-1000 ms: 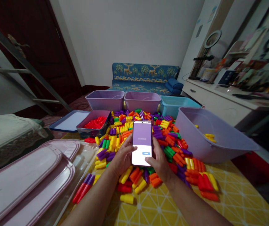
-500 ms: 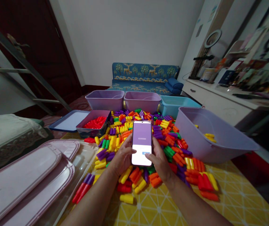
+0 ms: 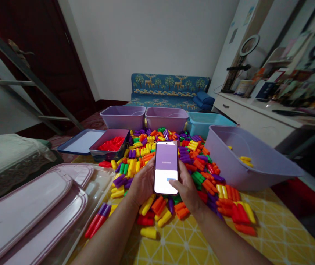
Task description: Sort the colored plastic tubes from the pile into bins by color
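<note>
A phone point(image 3: 166, 167) with a lit purple and white screen stands upright between my two hands. My left hand point(image 3: 143, 184) grips its left edge, and that thumb lies along the side. On the right edge, my right hand point(image 3: 187, 187) holds the phone with its thumb over the lower part of the screen. Both hands are above a wide heap of red, orange, yellow, green and purple plastic pieces, such as the yellow piece point(image 3: 148, 232) near the front. The fingers behind the phone are hidden.
Two purple bins point(image 3: 122, 117) point(image 3: 167, 118) and a blue bin point(image 3: 211, 123) line the back. At right is a larger purple bin point(image 3: 245, 162) with yellow pieces. A box point(image 3: 96, 150) of red pieces and pink lids point(image 3: 27, 206) lie left, on the yellow cloth point(image 3: 185, 254).
My left thumb has drawn back from the screen to the phone's left side. My right thumb stays over the lower screen, and the phone has barely moved.
</note>
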Action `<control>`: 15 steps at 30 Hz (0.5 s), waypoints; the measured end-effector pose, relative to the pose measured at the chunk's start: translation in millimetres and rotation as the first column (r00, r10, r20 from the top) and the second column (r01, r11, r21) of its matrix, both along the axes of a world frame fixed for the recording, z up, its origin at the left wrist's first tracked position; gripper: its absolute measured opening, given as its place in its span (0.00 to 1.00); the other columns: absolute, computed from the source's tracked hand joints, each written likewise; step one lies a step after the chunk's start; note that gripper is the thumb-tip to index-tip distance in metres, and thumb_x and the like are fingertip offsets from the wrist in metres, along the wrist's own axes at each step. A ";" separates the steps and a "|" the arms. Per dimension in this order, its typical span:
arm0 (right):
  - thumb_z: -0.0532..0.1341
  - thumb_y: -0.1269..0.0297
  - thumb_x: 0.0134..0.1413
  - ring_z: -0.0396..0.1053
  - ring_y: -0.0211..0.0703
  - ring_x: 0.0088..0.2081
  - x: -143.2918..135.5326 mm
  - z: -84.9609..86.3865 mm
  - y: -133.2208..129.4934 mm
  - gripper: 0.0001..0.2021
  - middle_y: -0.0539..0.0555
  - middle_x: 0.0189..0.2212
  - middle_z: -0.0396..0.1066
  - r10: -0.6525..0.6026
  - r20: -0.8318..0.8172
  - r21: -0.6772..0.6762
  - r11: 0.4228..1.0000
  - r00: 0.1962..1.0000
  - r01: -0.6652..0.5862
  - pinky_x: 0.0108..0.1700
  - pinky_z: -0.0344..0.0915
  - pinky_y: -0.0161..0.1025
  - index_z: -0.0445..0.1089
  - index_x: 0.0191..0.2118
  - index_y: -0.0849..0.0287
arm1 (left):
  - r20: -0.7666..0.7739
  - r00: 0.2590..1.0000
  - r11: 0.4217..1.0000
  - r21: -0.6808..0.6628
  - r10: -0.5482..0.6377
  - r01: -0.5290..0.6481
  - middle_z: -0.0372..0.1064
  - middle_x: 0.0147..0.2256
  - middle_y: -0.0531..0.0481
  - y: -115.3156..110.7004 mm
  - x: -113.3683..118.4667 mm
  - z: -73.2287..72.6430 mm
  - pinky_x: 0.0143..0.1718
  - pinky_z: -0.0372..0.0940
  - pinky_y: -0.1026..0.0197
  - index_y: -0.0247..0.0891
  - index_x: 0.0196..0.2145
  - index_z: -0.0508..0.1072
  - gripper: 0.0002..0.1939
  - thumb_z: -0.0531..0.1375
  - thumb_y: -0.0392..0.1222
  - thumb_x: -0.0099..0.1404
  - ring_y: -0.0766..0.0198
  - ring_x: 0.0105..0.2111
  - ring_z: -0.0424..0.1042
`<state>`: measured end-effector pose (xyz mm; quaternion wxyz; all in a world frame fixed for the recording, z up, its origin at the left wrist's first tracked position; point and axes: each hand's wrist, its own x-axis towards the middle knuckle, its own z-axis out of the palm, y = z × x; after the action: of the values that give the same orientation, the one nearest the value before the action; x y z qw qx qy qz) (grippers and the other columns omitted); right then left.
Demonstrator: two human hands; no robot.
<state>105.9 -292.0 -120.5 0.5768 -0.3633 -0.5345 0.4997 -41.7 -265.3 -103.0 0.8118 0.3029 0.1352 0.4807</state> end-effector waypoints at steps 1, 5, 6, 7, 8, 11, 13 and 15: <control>0.60 0.68 0.49 0.67 0.49 0.52 0.2 -0.4 0.2 0.32 0.56 0.54 0.67 -0.002 0.003 0.002 1.000 1.000 0.002 0.50 0.66 0.42 0.54 0.61 0.57 | -0.001 1.000 1.000 -0.008 -0.002 0.002 0.67 0.52 0.39 -0.1 0.3 0.5 0.53 0.64 0.50 0.33 0.64 0.58 0.33 0.61 0.42 0.63 0.46 0.51 0.69; 0.60 0.69 0.49 0.67 0.49 0.52 0.2 -1.8 1.5 0.31 0.55 0.54 0.67 -0.006 0.011 0.012 1.000 1.000 0.006 0.51 0.66 0.42 0.55 0.61 0.56 | -0.007 1.000 1.000 -0.015 -0.002 0.002 0.68 0.52 0.40 0.0 0.9 1.0 0.53 0.64 0.50 0.34 0.63 0.60 0.33 0.62 0.42 0.63 0.47 0.51 0.70; 0.60 0.69 0.49 0.68 0.49 0.52 0.0 -2.1 1.8 0.31 0.55 0.54 0.68 -0.009 0.011 0.009 1.000 1.000 0.009 0.50 0.66 0.43 0.55 0.61 0.56 | -0.006 1.000 1.000 -0.013 0.000 0.000 0.68 0.52 0.40 0.2 0.8 0.8 0.53 0.64 0.50 0.33 0.63 0.60 0.33 0.62 0.42 0.63 0.47 0.51 0.70; 0.60 0.69 0.49 0.68 0.49 0.51 -0.3 -2.3 2.1 0.31 0.55 0.53 0.68 -0.012 0.011 0.002 1.000 1.000 0.012 0.50 0.66 0.43 0.56 0.61 0.56 | -0.004 1.000 1.000 -0.011 0.001 -0.001 0.68 0.51 0.40 0.3 0.8 0.5 0.53 0.64 0.50 0.33 0.63 0.60 0.33 0.62 0.42 0.62 0.47 0.51 0.70; 0.60 0.69 0.49 0.68 0.49 0.51 -0.5 -2.5 2.2 0.31 0.55 0.53 0.68 -0.016 0.010 -0.004 1.000 1.000 0.016 0.49 0.67 0.43 0.56 0.61 0.56 | -0.003 1.000 1.000 -0.009 0.000 0.000 0.68 0.51 0.40 0.4 0.7 0.4 0.53 0.64 0.51 0.33 0.63 0.60 0.33 0.62 0.42 0.62 0.47 0.51 0.70; 0.60 0.69 0.48 0.68 0.49 0.50 -1.2 -2.3 2.3 0.31 0.55 0.53 0.68 -0.025 0.009 -0.011 1.000 1.000 0.025 0.49 0.67 0.43 0.56 0.60 0.56 | -0.006 1.000 1.000 -0.008 -0.006 0.006 0.68 0.51 0.40 0.5 0.3 1.0 0.53 0.64 0.51 0.34 0.63 0.59 0.34 0.62 0.42 0.62 0.47 0.51 0.70; 0.61 0.69 0.48 0.68 0.50 0.51 -1.2 -1.5 1.9 0.31 0.55 0.53 0.68 -0.025 0.009 -0.009 1.000 1.000 0.025 0.49 0.67 0.43 0.56 0.60 0.56 | -0.011 1.000 1.000 -0.003 -0.007 0.007 0.68 0.51 0.40 0.4 0.1 1.7 0.53 0.65 0.51 0.34 0.63 0.59 0.34 0.62 0.42 0.62 0.47 0.51 0.70; 0.61 0.68 0.47 0.68 0.50 0.52 -1.0 -0.4 1.4 0.33 0.56 0.54 0.67 -0.024 0.010 -0.016 1.000 1.000 0.024 0.50 0.67 0.44 0.55 0.61 0.57 | -0.013 1.000 1.000 0.004 -0.006 0.006 0.68 0.52 0.40 0.5 0.1 1.7 0.53 0.65 0.51 0.33 0.64 0.59 0.34 0.62 0.42 0.62 0.47 0.51 0.70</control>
<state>104.9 -290.6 -121.0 0.5770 -0.3767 -0.5291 0.4951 -41.6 -264.7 -101.3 0.8117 0.3082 0.1385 0.4764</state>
